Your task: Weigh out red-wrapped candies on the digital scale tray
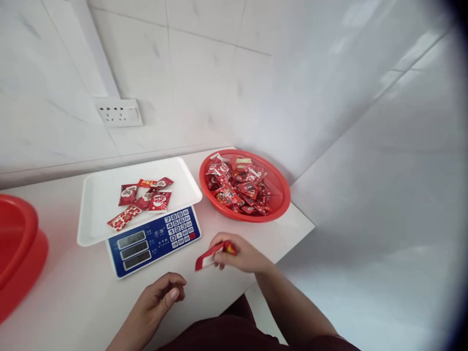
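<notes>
Just then, the right hand hovered low over the white countertop, pinching a small red foil sweet packet at one end between thumb and fingertips. That grip left the packet's free end jutting out to the left, toward the scale, clear of the palm. The left hand rested on the counter nearer the body, fingers loosely curled in against the thumb with nothing visible inside it. A blue-faced electronic weighing scale stood ahead of both hands, its keypad and displays turned toward the person so they could be read. On the scale sat a white rectangular plastic tray, which kept a loose cluster of red wrapped sweets together near the tray's middle, over the platform. A round red perforated plastic basket, heaped with more red wrappers, lay just right of the tray, near the holding hand. Stacked red plastic basins sat well apart at the left edge, and a white wall socket was set in the tiles behind.
</notes>
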{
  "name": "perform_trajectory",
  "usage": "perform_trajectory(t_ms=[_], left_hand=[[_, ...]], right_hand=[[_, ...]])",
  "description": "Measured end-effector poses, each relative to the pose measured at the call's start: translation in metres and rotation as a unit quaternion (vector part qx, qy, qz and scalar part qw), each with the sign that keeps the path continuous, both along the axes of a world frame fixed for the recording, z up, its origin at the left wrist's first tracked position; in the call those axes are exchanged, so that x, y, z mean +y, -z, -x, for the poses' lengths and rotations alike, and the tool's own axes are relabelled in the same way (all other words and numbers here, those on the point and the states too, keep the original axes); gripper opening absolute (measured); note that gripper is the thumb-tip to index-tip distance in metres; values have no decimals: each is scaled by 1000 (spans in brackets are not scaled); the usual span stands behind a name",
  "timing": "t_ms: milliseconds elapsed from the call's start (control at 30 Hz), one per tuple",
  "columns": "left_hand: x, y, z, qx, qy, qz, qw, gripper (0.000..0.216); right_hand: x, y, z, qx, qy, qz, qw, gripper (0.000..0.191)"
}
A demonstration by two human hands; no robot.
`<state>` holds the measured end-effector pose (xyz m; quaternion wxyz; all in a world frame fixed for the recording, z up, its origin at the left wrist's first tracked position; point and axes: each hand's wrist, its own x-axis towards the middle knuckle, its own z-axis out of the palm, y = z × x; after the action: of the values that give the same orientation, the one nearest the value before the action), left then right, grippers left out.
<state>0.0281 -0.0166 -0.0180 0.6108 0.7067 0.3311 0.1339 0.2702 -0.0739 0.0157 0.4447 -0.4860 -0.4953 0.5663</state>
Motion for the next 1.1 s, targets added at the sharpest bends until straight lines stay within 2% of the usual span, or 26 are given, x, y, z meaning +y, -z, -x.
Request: perform_trajectory(t_ms=[100, 200, 267, 400, 467, 533, 600, 700, 767, 933, 1100], left_hand=[[-2, 3, 0, 11, -34, 16, 999, 37], [-4, 4, 0, 29, -71, 16, 997, 41], [-5, 4, -1, 30, -98, 9, 995, 43], [-6, 5, 0, 30, -118, -2, 993, 42], [-4, 6, 1, 37, -107, -3, 994, 44], [-3, 8, 3, 43, -102, -3, 994, 46], [-3, 9, 3, 40, -110, -4, 993, 46], [-5, 11, 1, 31, -120, -9, 992, 45], [-7, 11, -1, 31, -117, -10, 993, 44], [-6, 14, 0, 27, -109, -12, 994, 42], [3, 20, 7, 58, -50, -16, 997, 46]], right_hand=[[-10, -30, -44, -109, 138, -66, 982, 25], [-13, -50, -83, -195, 210, -63, 956, 25], [-10, -54, -102, -204, 220, -33, 953, 32], [5, -53, -133, -102, 204, -21, 973, 75], [12, -51, -148, -75, 217, -39, 972, 71], [20, -48, -162, -147, 227, -17, 963, 52], [28, -44, -175, -316, 202, 64, 925, 37], [45, -33, -189, -508, 146, 174, 831, 26], [59, -25, -192, -549, 114, 206, 802, 18], [86, -9, -189, -627, 38, 263, 732, 32], [94, 2, -187, -665, 10, 289, 689, 32]])
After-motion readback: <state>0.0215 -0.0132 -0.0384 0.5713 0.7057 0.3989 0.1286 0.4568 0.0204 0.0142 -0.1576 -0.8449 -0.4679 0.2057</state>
